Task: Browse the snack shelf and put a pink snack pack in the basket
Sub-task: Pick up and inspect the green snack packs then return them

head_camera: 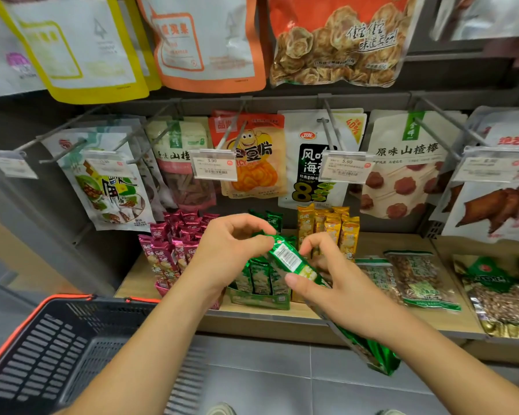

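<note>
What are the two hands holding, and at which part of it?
Both hold one green snack pack: the left hand pinches its upper end, the right hand grips its middle.

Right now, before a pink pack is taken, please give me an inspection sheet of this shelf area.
Surface: wooden shelf holding packs.
Job's things: pink snack packs at shelf left, untouched; basket lower left, nothing visible inside.
Clutter: yellow snack packs; hanging bags above.
Grippers: left hand and right hand both pinch a green snack pack.
Cables: nothing seen.
Surroundings: grey tiled floor; price tags.
</note>
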Available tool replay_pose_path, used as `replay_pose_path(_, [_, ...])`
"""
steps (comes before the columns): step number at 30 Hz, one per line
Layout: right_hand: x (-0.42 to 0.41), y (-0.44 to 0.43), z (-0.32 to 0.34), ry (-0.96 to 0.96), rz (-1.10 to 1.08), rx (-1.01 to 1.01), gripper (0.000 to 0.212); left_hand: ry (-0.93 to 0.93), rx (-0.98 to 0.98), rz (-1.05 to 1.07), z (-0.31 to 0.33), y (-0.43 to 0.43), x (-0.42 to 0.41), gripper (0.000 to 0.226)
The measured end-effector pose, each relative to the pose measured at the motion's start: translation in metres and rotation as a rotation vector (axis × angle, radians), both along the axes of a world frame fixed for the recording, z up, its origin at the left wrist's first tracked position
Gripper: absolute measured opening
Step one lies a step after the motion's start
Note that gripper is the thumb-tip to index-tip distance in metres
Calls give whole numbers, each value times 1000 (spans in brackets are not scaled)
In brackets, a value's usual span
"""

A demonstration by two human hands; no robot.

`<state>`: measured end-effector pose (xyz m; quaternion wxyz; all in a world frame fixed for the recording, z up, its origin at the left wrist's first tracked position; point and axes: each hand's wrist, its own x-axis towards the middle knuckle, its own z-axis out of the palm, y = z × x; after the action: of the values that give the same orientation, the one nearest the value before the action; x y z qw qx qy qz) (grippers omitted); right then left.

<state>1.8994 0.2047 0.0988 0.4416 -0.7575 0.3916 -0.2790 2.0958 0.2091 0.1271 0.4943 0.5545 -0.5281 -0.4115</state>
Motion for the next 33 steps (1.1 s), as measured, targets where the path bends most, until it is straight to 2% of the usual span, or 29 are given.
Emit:
replay_pose_path(2, [0, 1, -1, 37, -6, 20, 30, -60, 2, 53, -4, 0, -1, 32])
replay_pose_path(4, [0, 2, -1, 72, 5, 36, 32, -97, -22, 85, -6, 0, -5, 27])
replay_pose_path(6, [-1, 1, -1, 122, 12, 32, 42, -103, -53, 128, -7, 0, -8, 23])
replay_pose_path(11, [-8, -6, 3, 172, 48, 130, 60, -122, -107, 218, -12, 1, -11, 34])
replay_pose_path(15, [-18, -6, 9, 292, 192, 224, 50, -51, -140, 372, -14, -5, -5, 33])
replay_pose_path(18, [-25, -8, 8, 232, 184, 329, 44, -20, -91, 410, -17, -7, 1, 34])
replay_pose_path(24, [-38, -16, 2, 399, 48, -138, 49, -268, 53, 106, -15, -8, 15, 31])
replay_pose_path(30, [-48, -18, 3, 584, -13, -269, 67, -230, 197, -127, -7, -3, 28, 26])
replay_pose_path(33, [-49, -20, 4, 635, -43, -306, 67, -204, 202, -153, -6, -2, 31, 27])
